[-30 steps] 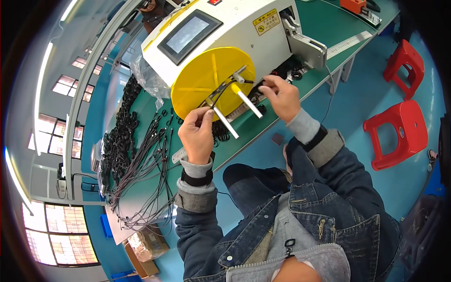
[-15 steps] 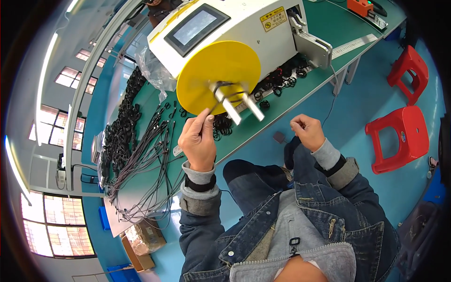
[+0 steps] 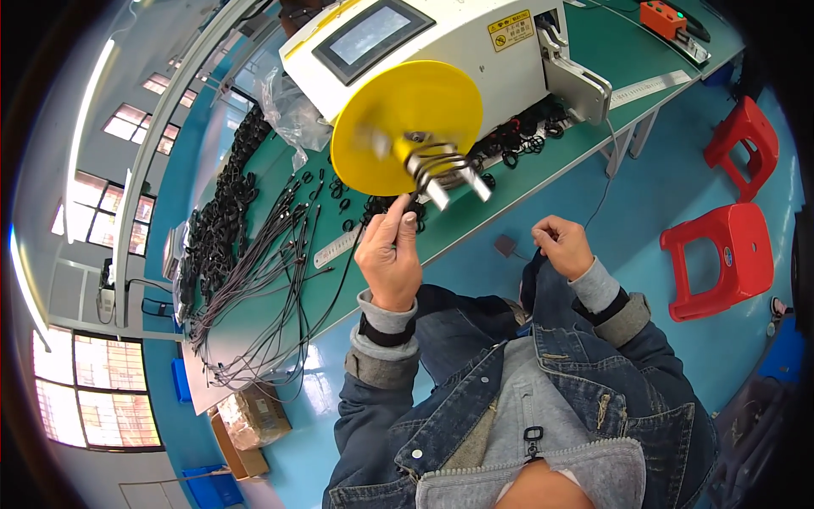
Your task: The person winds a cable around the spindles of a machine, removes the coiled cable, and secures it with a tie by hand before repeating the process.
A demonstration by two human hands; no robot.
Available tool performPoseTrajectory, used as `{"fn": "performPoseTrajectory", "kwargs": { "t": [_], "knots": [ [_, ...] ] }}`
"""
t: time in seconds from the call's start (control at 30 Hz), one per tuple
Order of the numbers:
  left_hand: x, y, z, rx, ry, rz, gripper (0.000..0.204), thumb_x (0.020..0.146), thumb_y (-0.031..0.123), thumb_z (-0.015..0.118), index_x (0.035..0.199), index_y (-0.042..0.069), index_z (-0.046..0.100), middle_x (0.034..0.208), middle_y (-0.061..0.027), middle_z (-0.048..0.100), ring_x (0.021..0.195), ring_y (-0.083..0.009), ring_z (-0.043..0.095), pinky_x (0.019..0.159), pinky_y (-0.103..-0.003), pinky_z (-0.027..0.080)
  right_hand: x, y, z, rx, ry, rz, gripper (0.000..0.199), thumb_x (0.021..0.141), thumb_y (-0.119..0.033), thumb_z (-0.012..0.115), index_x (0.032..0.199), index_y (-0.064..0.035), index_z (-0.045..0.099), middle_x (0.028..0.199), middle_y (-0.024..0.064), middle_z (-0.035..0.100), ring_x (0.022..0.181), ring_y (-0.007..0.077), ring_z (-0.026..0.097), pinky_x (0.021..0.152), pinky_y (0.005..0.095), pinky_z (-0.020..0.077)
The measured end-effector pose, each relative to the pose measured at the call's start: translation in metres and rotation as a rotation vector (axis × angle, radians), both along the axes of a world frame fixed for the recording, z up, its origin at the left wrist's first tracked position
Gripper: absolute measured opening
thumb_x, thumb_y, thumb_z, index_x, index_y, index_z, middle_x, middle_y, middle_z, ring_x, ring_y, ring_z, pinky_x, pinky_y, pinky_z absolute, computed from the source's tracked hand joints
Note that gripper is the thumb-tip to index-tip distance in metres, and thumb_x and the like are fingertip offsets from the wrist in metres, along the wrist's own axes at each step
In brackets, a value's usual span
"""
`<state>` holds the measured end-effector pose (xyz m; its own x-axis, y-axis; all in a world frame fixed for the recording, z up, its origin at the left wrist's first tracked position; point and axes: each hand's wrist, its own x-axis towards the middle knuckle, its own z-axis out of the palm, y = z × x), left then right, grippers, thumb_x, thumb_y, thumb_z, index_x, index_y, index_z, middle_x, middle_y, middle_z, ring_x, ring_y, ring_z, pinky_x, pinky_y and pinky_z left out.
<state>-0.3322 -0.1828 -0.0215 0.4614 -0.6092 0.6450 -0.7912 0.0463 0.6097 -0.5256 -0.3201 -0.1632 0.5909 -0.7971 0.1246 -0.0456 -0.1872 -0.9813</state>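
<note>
Right hand (image 3: 561,246): now drawn back off the machine and low over your lap, nearest you. A second ago it was up at the winder pins beside the yellow disc; since then it has come down and away. Fingers curled into a narrow, loose fist; whether anything thin is pinched inside cannot be told from this view.

Left hand (image 3: 390,253): raised at the bench edge, much where it was a second ago but a little higher. Thumb and forefinger nearly closed, pinching a black cable (image 3: 410,204) that leads up toward the winder pins. The remaining fingers are folded in.

Change, read as a judgement: with one hand off and the disc blurred as if turning, the winding looks to be running, with your left hand alone guiding the cable.

Winder pins (image 3: 445,174): pale prongs standing out from the disc, with dark loops of cable around them, just beyond your left fingertips.

Yellow disc (image 3: 386,127): round, on the face of the white machine (image 3: 475,59), partly blurred.

Green bench (image 3: 280,314): straight black cable lengths (image 3: 271,271) spread at your left, a metal ruler (image 3: 335,248) near the edge, small coils by the machine.

Red stools (image 3: 721,254): on the blue floor at your right, well apart from both hands.
</note>
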Motion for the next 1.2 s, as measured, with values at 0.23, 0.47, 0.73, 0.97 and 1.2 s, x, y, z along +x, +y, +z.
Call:
{"fn": "performPoseTrajectory", "kwargs": {
  "t": [0.23,0.47,0.73,0.97,1.2],
  "knots": [
    [-0.010,-0.028,0.009,-0.177,-0.349,0.031,0.022,0.078,0.001,0.063,0.099,-0.002,0.063,0.073,-0.0100,0.056,0.059,-0.0184,0.054,0.053,-0.025,0.043,0.004,0.003,0.023,-0.020,-0.037,-0.018,0.011,0.078,-0.010,0.058,0.077,0.0006,0.061,0.060,0.0065,0.060,0.051,0.0112,0.055,0.048,0.0244,0.0431],
    [-0.029,-0.047,0.025,-0.053,-0.623,0.051,0.022,0.073,0.003,0.066,0.094,-0.001,0.063,0.075,-0.0110,0.052,0.065,-0.0263,0.051,0.057,-0.033,0.043,0.029,-0.008,0.092,-0.292,-0.217,-0.024,0.011,0.079,-0.009,0.063,0.079,0.0008,0.060,0.065,0.0043,0.059,0.057,0.0074,0.053,0.050,0.0216,0.0432],
    [-0.039,-0.042,0.032,0.081,-0.362,0.037,0.009,0.073,0.005,0.064,0.079,0.000,0.060,0.074,-0.0112,0.049,0.063,-0.0246,0.049,0.056,-0.032,0.040,0.063,-0.019,0.112,-0.280,-0.331,0.068,0.010,0.074,-0.005,0.068,0.074,-0.0001,0.059,0.062,0.0041,0.061,0.054,0.0057,0.053,0.049,0.0201,0.0427],
    [-0.041,-0.032,0.037,0.081,-0.597,0.074,0.007,0.071,0.003,0.064,0.075,0.003,0.058,0.072,-0.0102,0.049,0.059,-0.0237,0.048,0.055,-0.031,0.039,0.069,-0.020,0.113,-0.189,-0.398,0.118,0.010,0.074,-0.004,0.067,0.072,-0.0003,0.058,0.059,0.0029,0.060,0.054,0.0042,0.053,0.048,0.0190,0.0422],
    [-0.028,-0.028,0.041,0.277,-0.172,0.040,0.019,0.069,0.005,0.065,0.086,0.001,0.056,0.077,-0.0109,0.050,0.063,-0.0226,0.049,0.061,-0.033,0.040,0.066,-0.028,0.115,-0.177,-0.322,0.140,0.022,0.069,-0.008,0.072,0.083,0.0000,0.058,0.073,0.0061,0.062,0.063,0.0062,0.055,0.053,0.0196,0.0438]
  ]
}}
